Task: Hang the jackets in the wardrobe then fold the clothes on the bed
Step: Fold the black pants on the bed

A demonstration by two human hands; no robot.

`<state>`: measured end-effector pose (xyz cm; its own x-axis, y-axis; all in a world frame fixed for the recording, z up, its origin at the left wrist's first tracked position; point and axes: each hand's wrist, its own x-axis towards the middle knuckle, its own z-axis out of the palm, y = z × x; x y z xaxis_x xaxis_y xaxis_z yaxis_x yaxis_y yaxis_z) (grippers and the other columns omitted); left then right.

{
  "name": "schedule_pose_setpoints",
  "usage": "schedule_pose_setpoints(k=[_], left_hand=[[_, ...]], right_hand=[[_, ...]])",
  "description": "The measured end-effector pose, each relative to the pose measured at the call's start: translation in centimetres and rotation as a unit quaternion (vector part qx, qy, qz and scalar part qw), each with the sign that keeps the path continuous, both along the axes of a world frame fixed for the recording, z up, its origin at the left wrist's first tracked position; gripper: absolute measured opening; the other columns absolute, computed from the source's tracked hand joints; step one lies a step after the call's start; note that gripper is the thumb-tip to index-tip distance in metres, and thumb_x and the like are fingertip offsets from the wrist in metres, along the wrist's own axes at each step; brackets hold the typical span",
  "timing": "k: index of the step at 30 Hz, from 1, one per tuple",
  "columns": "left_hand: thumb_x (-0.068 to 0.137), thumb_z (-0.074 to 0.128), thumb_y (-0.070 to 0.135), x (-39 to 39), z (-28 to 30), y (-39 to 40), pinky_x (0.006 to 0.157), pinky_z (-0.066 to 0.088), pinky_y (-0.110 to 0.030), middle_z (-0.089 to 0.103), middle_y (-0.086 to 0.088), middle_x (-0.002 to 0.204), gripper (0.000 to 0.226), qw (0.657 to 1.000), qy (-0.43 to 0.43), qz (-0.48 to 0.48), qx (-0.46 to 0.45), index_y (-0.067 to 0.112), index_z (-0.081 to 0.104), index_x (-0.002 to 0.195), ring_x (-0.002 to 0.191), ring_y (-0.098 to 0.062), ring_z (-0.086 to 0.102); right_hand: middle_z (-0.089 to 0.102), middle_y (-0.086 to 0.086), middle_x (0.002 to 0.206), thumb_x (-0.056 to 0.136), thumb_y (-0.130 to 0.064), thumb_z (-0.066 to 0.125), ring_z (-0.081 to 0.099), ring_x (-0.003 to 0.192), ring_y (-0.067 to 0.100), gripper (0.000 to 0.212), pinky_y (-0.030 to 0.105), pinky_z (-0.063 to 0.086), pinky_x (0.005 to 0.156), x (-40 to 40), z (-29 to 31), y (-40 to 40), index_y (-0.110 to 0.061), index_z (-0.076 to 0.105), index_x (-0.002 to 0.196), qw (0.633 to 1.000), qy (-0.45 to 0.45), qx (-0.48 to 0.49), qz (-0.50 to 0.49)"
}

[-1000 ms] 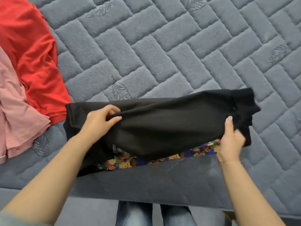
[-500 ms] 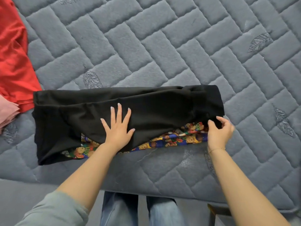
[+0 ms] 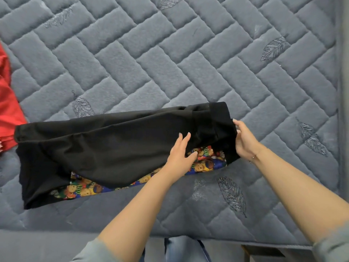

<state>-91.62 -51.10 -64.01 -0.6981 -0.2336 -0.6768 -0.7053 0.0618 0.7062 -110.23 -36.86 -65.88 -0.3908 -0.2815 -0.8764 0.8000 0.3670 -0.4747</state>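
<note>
Across the near half of the bed (image 3: 188, 53), from where I watch through the head camera, a black garment (image 3: 105, 146) lies folded into a long band running left to right on the grey quilted cover, its left end near the red garment (image 3: 7, 110) that shows at the left border. Along the black band's near edge I can see a strip of printed fabric (image 3: 204, 161), dark blue with teddy bears in yellow, red and green; it peeks out again lower left under the black cloth. I cannot tell whether that print is a lining or a separate piece. Left hand (image 3: 180, 157) rests on the black cloth toward its right end, fingers straight and close together pointing away from me, thumb lying over the printed strip; it holds nothing. Right hand (image 3: 243, 142) is at the band's right end, its fingers curled round the black edge, gripping it, with the corner there raised slightly off the cover. Both forearms reach in from the bottom of the view, grey-green sleeves pushed up at the elbows. Below the bed edge I can make out blue jeans (image 3: 181, 248).
</note>
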Motion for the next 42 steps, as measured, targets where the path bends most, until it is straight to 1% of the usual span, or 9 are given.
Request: schedule_pose_setpoints(k=[4,10,14,17,20,24,29,35,42], left_hand=[[0.100,0.054,0.027,-1.5,1.9,0.5,0.119,0.025,-0.037,-0.008,0.009,0.164,0.072,0.977,0.011,0.158,0.143,0.039,0.009,0.155,0.146,-0.013,0.019],[0.096,0.042,0.055,0.7,4.4,-2.0,0.109,0.040,-0.043,0.049,0.007,0.147,0.053,0.893,0.071,0.313,0.314,0.040,0.035,0.147,0.132,-0.020,0.049],[0.092,0.026,0.072,6.3,5.9,-7.4,0.103,0.045,-0.048,0.059,-0.002,0.138,0.069,0.821,0.104,0.400,0.393,0.028,0.050,0.140,0.123,-0.030,0.059],[0.090,0.028,0.074,11.2,6.6,-11.5,0.110,0.038,-0.051,0.056,-0.010,0.140,0.076,0.792,0.123,0.426,0.420,0.021,0.052,0.139,0.131,-0.033,0.052],[0.086,0.037,0.074,16.5,6.9,-15.5,0.105,0.046,-0.045,0.059,-0.012,0.137,0.080,0.782,0.132,0.444,0.418,0.017,0.053,0.139,0.128,-0.028,0.055],[0.084,0.039,0.078,24.3,6.1,-21.4,0.107,0.044,-0.047,0.056,-0.013,0.141,0.085,0.752,0.153,0.477,0.429,0.016,0.053,0.141,0.130,-0.030,0.054],[0.093,0.041,0.066,31.7,2.4,-27.4,0.105,0.046,-0.049,0.055,-0.018,0.139,0.074,0.703,0.154,0.553,0.421,0.008,0.056,0.137,0.129,-0.031,0.053],[0.090,0.069,0.024,34.0,-1.7,-28.8,0.088,0.056,-0.033,0.069,-0.006,0.119,0.042,0.824,0.044,0.535,0.181,0.016,0.057,0.129,0.106,-0.018,0.068],[0.091,0.065,0.003,35.1,-2.8,-29.2,0.083,0.052,-0.021,0.069,-0.005,0.107,0.028,0.893,0.033,0.449,-0.022,0.012,0.060,0.117,0.095,-0.013,0.064]], right_hand=[[0.071,0.009,0.117,0.091,-0.066,0.038,0.067,0.109,0.026,0.066,0.038,0.049,0.090,-0.1,1.4,-0.6,-0.016,0.074,0.114,0.996,-0.082,-0.036,-0.003],[0.061,0.002,0.108,0.089,-0.070,0.032,0.063,0.086,0.023,0.074,0.035,0.050,0.074,3.8,5.1,-4.2,-0.016,0.059,0.132,0.977,-0.129,-0.155,0.070],[0.060,0.007,0.121,0.097,-0.055,0.030,0.059,0.096,0.020,0.060,0.036,0.041,0.086,8.5,6.7,-8.9,-0.014,0.064,0.124,0.972,0.047,-0.113,0.201],[0.059,0.021,0.125,0.102,-0.018,0.046,0.054,0.118,0.023,0.039,0.027,0.040,0.100,13.0,6.9,-14.2,0.009,0.057,0.127,0.928,0.156,-0.064,0.331],[0.053,-0.019,0.107,0.098,-0.032,0.053,0.049,0.105,0.004,0.020,0.006,0.037,0.090,19.5,7.3,-19.4,-0.038,0.068,0.110,0.900,0.245,-0.064,0.353],[0.039,-0.037,0.114,0.091,-0.057,0.037,0.035,0.124,0.006,0.035,0.023,0.025,0.111,27.1,7.9,-24.2,-0.063,0.048,0.123,0.824,0.307,-0.159,0.448],[0.043,-0.014,0.146,0.101,-0.038,0.041,0.031,0.136,0.007,0.047,0.040,0.021,0.118,33.8,5.5,-30.7,-0.035,0.036,0.148,0.719,0.356,-0.129,0.583],[0.031,0.005,0.157,0.095,-0.018,0.059,0.027,0.145,0.024,0.056,0.050,0.019,0.120,36.4,2.2,-31.4,-0.016,0.041,0.148,0.661,0.500,-0.073,0.554],[-0.026,-0.006,0.160,0.083,-0.079,0.032,-0.026,0.147,0.024,0.091,0.063,-0.010,0.115,35.9,-0.7,-31.2,-0.039,-0.013,0.152,0.525,0.504,0.112,0.676]])
